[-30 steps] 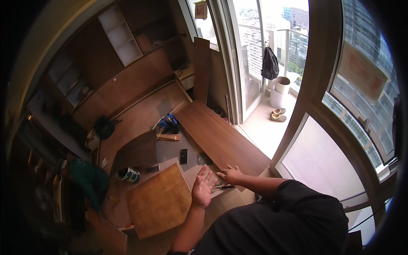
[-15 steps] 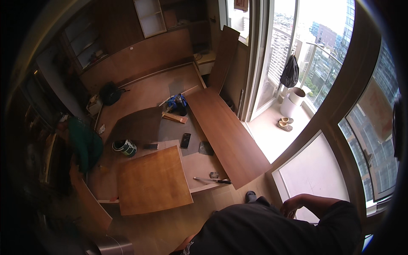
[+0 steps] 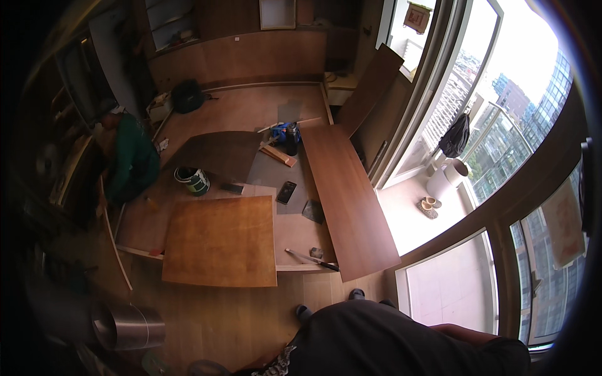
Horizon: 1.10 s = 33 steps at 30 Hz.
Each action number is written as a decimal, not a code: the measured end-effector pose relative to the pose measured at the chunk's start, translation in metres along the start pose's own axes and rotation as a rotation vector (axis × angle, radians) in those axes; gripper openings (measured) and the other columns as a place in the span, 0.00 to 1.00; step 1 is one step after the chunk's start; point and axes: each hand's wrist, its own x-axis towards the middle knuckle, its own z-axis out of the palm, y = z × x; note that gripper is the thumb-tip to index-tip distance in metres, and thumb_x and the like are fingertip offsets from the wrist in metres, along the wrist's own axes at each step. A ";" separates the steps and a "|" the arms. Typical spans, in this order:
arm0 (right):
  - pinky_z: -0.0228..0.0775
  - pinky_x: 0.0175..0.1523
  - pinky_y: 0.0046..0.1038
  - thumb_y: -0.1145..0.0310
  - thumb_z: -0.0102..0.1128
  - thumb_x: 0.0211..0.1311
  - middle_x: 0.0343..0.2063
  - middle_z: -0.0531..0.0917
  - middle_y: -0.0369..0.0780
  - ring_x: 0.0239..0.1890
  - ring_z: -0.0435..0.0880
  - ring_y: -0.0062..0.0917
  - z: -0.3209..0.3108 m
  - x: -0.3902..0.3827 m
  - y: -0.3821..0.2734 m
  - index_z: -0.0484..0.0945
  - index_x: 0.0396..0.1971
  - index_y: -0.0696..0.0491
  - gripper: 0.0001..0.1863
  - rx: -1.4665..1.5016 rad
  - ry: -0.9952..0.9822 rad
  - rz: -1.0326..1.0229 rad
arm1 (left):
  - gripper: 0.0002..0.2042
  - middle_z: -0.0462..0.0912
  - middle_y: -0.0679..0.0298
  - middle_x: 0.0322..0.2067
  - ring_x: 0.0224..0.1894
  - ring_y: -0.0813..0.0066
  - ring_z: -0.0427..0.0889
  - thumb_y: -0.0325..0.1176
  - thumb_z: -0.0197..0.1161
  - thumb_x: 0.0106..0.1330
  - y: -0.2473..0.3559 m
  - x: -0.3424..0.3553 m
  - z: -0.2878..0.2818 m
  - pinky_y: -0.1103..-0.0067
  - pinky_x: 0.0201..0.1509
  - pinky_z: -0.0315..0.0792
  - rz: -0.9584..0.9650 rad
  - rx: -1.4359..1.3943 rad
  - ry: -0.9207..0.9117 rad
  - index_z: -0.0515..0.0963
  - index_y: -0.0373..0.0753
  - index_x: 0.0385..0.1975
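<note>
Neither of my hands shows. My right forearm (image 3: pixel 467 333) crosses behind my dark shirt, which hides the hand. A little of my left arm (image 3: pixel 256 363) shows at the lower edge, and its hand is out of sight. In front of me, a square orange-brown wooden panel (image 3: pixel 219 241) lies at the front of a low wooden platform (image 3: pixel 216 108). A long reddish-brown board (image 3: pixel 351 200) lies to its right. Between them are a phone (image 3: pixel 286 192), a dark flat piece (image 3: pixel 313 212) and a thin tool with a dark handle (image 3: pixel 313 259).
A person in a green top (image 3: pixel 135 153) bends at the left. A paint can (image 3: pixel 192 181), wood strips (image 3: pixel 278 156) and a blue item (image 3: pixel 283 133) are on the platform. A metal cylinder (image 3: pixel 128 326) stands lower left. Shoes (image 3: pixel 429 207) and a white bin (image 3: pixel 446 178) are on the balcony.
My view has turned, so the room sits further right and more level. My right hand, seen earlier by my side, is now hidden behind my body. The person in green shows more fully.
</note>
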 end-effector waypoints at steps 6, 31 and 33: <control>0.76 0.62 0.43 0.64 0.66 0.63 0.54 0.83 0.45 0.55 0.84 0.34 -0.007 -0.007 -0.026 0.77 0.61 0.55 0.26 -0.019 0.040 0.012 | 0.32 0.74 0.55 0.61 0.64 0.61 0.71 0.57 0.56 0.72 0.008 0.002 0.002 0.61 0.65 0.64 0.033 -0.045 -0.007 0.63 0.41 0.68; 0.72 0.65 0.44 0.63 0.65 0.65 0.56 0.82 0.46 0.58 0.82 0.34 -0.044 -0.005 -0.066 0.74 0.63 0.56 0.28 -0.100 0.045 0.045 | 0.29 0.78 0.57 0.57 0.59 0.64 0.75 0.56 0.54 0.73 -0.020 -0.011 -0.007 0.64 0.58 0.69 0.048 -0.177 0.066 0.69 0.39 0.63; 0.72 0.65 0.45 0.63 0.65 0.65 0.56 0.82 0.46 0.58 0.82 0.34 -0.045 -0.004 -0.063 0.74 0.64 0.56 0.28 -0.098 0.039 0.040 | 0.29 0.78 0.57 0.56 0.58 0.65 0.76 0.56 0.54 0.73 -0.023 -0.012 -0.006 0.64 0.58 0.69 0.053 -0.181 0.070 0.69 0.39 0.63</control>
